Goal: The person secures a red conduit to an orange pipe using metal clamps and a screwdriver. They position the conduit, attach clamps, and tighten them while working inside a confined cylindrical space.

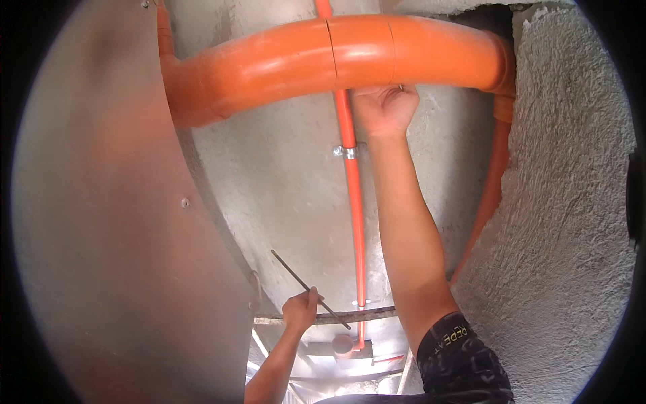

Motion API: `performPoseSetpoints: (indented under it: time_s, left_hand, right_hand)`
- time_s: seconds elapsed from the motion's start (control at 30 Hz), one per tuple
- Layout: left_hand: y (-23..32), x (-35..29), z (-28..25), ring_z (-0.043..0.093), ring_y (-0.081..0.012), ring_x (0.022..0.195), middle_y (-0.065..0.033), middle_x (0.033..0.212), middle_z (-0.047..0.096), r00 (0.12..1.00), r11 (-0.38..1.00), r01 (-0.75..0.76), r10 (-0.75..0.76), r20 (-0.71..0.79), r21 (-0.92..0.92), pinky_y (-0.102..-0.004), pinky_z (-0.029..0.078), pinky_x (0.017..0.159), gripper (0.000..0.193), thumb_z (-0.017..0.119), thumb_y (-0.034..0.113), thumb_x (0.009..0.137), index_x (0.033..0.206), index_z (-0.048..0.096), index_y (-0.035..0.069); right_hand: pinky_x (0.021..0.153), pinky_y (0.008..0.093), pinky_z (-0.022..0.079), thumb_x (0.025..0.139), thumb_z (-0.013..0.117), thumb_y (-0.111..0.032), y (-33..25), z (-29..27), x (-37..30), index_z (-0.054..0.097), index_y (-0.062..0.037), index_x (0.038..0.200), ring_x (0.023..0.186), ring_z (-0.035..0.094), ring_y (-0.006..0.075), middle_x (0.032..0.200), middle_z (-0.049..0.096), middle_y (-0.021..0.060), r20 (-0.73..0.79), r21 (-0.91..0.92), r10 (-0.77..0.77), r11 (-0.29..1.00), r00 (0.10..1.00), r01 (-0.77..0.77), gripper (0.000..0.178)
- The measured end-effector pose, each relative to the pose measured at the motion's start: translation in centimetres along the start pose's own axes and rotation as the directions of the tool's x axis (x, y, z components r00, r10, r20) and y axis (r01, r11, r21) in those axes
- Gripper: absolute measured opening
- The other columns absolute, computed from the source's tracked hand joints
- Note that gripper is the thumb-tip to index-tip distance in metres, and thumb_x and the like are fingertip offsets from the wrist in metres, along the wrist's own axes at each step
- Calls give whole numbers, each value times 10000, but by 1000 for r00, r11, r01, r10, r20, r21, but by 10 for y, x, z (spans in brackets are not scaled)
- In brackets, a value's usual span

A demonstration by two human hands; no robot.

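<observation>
A thin, straight dark rod (289, 268) slants across the lower middle, gripped near its centre by my left hand (301, 310). Its two ends stick out free on either side of the fingers. My right hand (387, 111) is stretched far forward to the lower edge of a thick orange pipe (269, 64). The palm shows, but the fingers go out of sight behind the pipe, so their grip is hidden. Just left of that hand runs a slim red-orange pipe (355, 215), which passes behind the thick one and is held by a metal clamp (349, 152).
A smooth grey panel (121, 236) fills the left side, with a screw (186, 202) in it. On the right stands a rough plastered wall (558, 202). Behind the pipes lies a grey concrete surface (289, 182). Another orange pipe (494, 168) descends beside the rough wall.
</observation>
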State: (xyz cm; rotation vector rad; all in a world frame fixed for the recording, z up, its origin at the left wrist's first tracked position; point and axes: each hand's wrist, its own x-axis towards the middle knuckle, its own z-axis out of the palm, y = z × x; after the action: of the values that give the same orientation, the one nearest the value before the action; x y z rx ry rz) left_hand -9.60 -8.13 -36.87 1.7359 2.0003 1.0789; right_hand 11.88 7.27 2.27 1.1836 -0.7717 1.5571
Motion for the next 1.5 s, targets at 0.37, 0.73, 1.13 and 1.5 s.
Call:
performPoseSetpoints:
  time_s: [0.37,0.73,1.13,1.5]
  left_hand:
    - [4,6,1,750,-343,811,-88,812,779,997,999,-25,28,-76,39,-454,576,782,558,424,509,1073,909,844,180]
    - [8,5,3,743,-353,790,-124,798,765,994,995,24,-14,-107,93,-461,577,772,543,436,499,1066,907,846,181]
    - [8,4,5,739,-368,798,-143,805,761,992,991,67,-54,-118,113,-468,573,764,530,447,487,1066,903,848,181]
    - [8,5,4,736,-366,782,-144,799,759,992,994,12,2,-124,110,-469,572,753,517,460,479,1064,890,843,178]
  right_hand:
    - [1253,536,309,1120,406,-286,19,15,-17,553,-29,1351,1415,490,296,1479,563,120,-219,-342,-305,914,927,220,375]
    - [1305,576,205,1121,422,-343,19,45,-62,329,108,1520,1547,310,360,1600,384,249,-251,-283,-239,945,938,165,610]
    - [1305,569,215,1116,437,-371,24,66,-83,255,134,1549,1568,257,381,1628,313,292,-252,-281,-245,944,936,172,689]
    - [1312,562,175,1126,329,-424,25,34,-57,224,40,1617,1584,226,293,1668,295,157,-206,-226,-193,963,959,145,685]
